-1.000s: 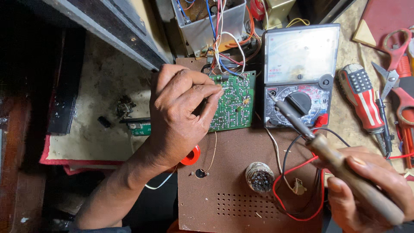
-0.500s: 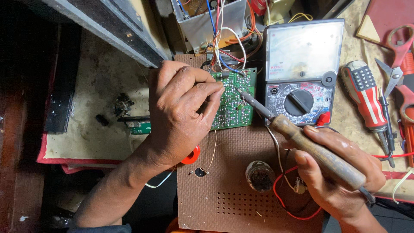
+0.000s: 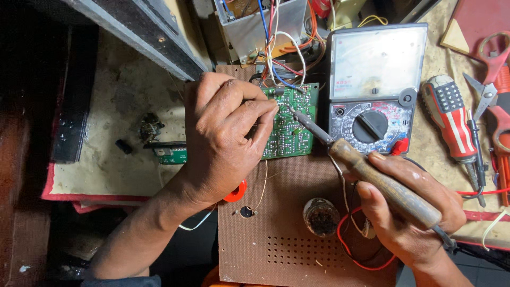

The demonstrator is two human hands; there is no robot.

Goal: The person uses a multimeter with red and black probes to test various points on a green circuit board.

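Since the earlier frame, the soldering iron (image 3: 372,178) tip has swung up-left onto the green circuit board (image 3: 289,125) at centre. Right hand (image 3: 411,210) grips its wooden handle; left hand (image 3: 226,138) pinches thin solder wire (image 3: 261,183) just beside the tip, so a slip could burn fingertips or bridge joints.

Circuit board (image 3: 289,125) lay on the perforated panel (image 3: 297,234) — multimeter (image 3: 374,90) just right of it, screwdriver (image 3: 451,119) farther right, small jar (image 3: 321,216) in front.
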